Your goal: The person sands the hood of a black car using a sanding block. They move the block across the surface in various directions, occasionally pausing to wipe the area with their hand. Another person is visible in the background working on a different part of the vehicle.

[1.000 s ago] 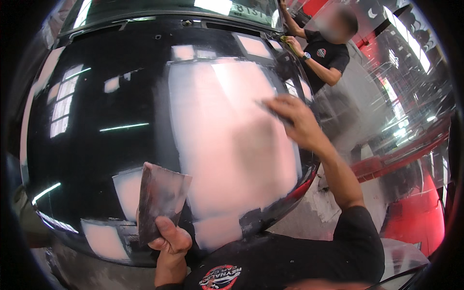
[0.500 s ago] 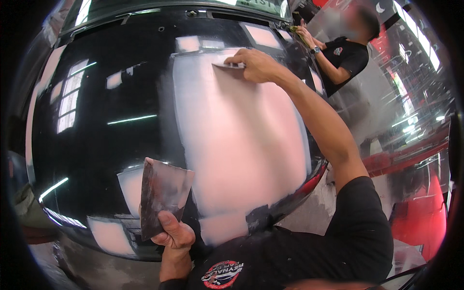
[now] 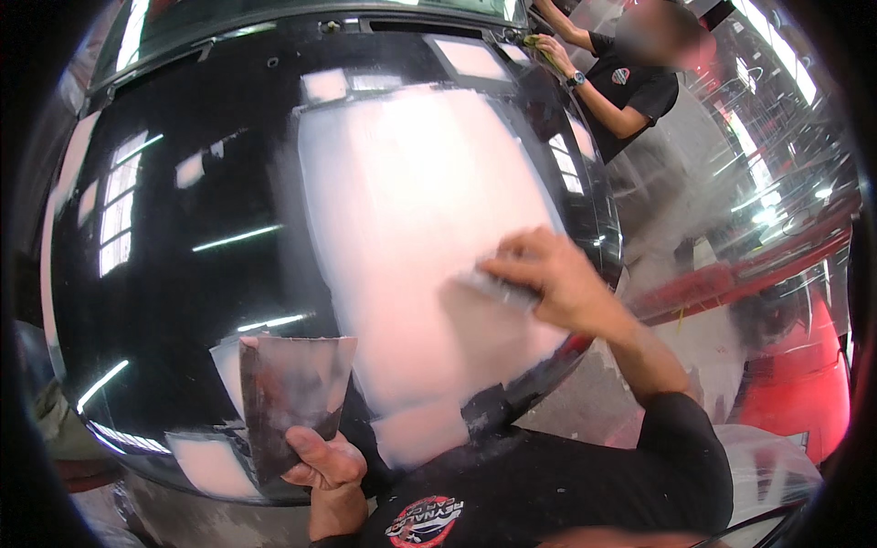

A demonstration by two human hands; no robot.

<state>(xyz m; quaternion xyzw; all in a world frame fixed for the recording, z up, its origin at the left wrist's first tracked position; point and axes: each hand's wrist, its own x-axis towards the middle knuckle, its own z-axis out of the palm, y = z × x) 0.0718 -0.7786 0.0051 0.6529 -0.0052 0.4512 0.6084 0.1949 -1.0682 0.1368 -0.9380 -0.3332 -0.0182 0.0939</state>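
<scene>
R hand [image 3: 555, 281] farther down pink patch [image 3: 406, 219] vs. before, fingers round spreader [image 3: 501, 287], L hand [image 3: 329, 464] w/ fingers round plate [image 3: 297, 379].

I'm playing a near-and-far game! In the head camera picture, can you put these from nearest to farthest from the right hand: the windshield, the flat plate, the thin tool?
1. Thin tool: nearest, held right in the right hand.
2. Flat plate: off to the left, in the left hand.
3. Windshield: farthest, at the top, beyond the black hood.

Black short-sleeved shirt [image 3: 566, 475], round red and white emblem [image 3: 426, 522]
</scene>
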